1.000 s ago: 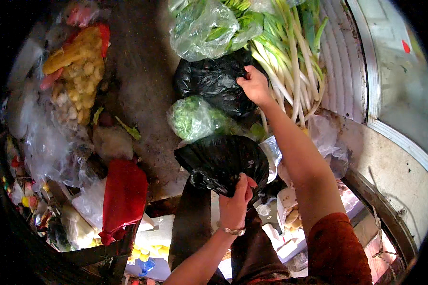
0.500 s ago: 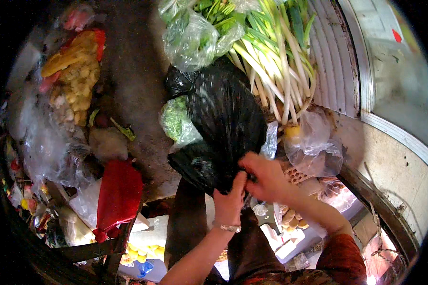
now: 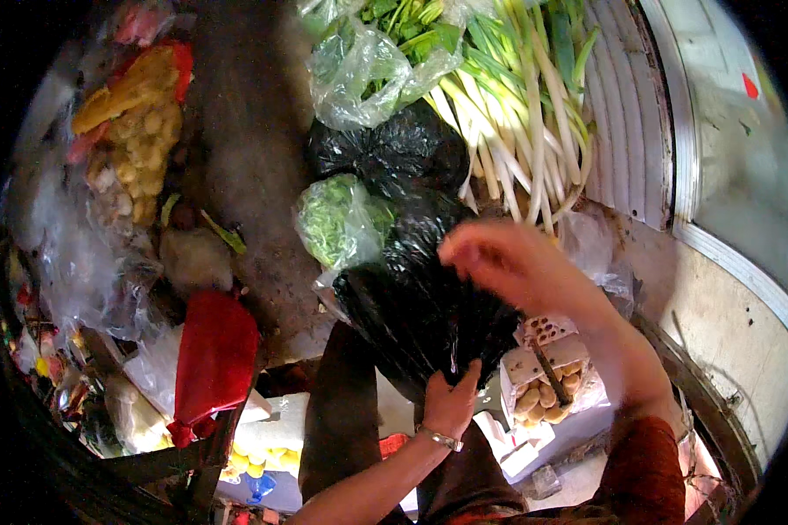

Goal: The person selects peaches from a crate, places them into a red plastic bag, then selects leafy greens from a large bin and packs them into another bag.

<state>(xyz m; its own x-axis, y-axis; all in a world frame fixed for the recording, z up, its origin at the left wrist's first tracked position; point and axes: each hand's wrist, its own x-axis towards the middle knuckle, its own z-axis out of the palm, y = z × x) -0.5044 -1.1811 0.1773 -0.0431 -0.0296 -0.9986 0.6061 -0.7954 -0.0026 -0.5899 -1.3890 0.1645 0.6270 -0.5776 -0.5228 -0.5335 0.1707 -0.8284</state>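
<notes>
A black plastic bag (image 3: 429,289) stretches down in front of my legs. My left hand (image 3: 451,404) is closed on its lower edge, pulling the film into folds. Over the bag's right side hovers my right hand (image 3: 499,262), smeared by motion, its fingers hard to read. To the left of the bag sits a clear bag of shredded-looking greens (image 3: 341,219). Another bunched black bag (image 3: 385,149) lies just beyond. Farther off are leafy greens under clear plastic (image 3: 359,83), beside long green onions (image 3: 517,149) with white stalks.
Below on the right stands a white box (image 3: 521,367) of potato-like roots. A red plastic bag (image 3: 219,359), crumpled clear plastic (image 3: 87,262) and a yellowish net-like sack (image 3: 140,131) line the left. A metal-framed glass panel (image 3: 744,175) bounds the right; yellow fruit (image 3: 263,459) shows below.
Both hands were together at the bag's gathered end. My right hand has come away upward and right; my left has moved lower, drawing the black bag out toward me.
</notes>
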